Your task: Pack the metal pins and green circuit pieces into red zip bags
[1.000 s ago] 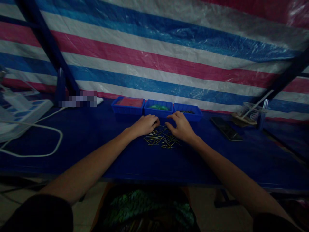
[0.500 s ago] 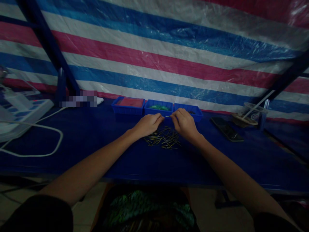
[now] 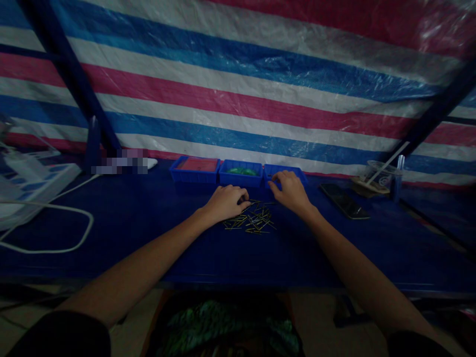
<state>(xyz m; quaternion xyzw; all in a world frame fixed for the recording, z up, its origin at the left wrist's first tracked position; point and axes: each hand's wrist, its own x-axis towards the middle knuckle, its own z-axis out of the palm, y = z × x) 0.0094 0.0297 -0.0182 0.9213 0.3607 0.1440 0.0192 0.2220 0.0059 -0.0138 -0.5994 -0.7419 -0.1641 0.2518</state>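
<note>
A loose pile of thin brass-coloured pins [image 3: 258, 218] lies on the blue table. My left hand [image 3: 226, 202] rests at the pile's left edge, its thumb and fingers curved and apart over the nearest pins. Nothing shows between them. At the front of the right blue bin [image 3: 285, 172], my right hand [image 3: 289, 189] has thumb and forefinger close together. A thin dark sliver, seemingly a pin, pokes out from the fingertips over the bin; it is small and dim. What lies inside this bin is mostly hidden by the hand.
Left of it stand a middle blue bin [image 3: 241, 179] with green pieces and a left bin [image 3: 195, 176] with something flat and red. A phone [image 3: 344, 201] and a plastic cup [image 3: 379, 176] are on the right. A power strip [image 3: 55, 178] and white cable [image 3: 91, 223] occupy the left.
My hands, which met over the pile around a small pin, have parted. The left came down to the pile; the right shifted to the right bin. The view tilted slightly.
</note>
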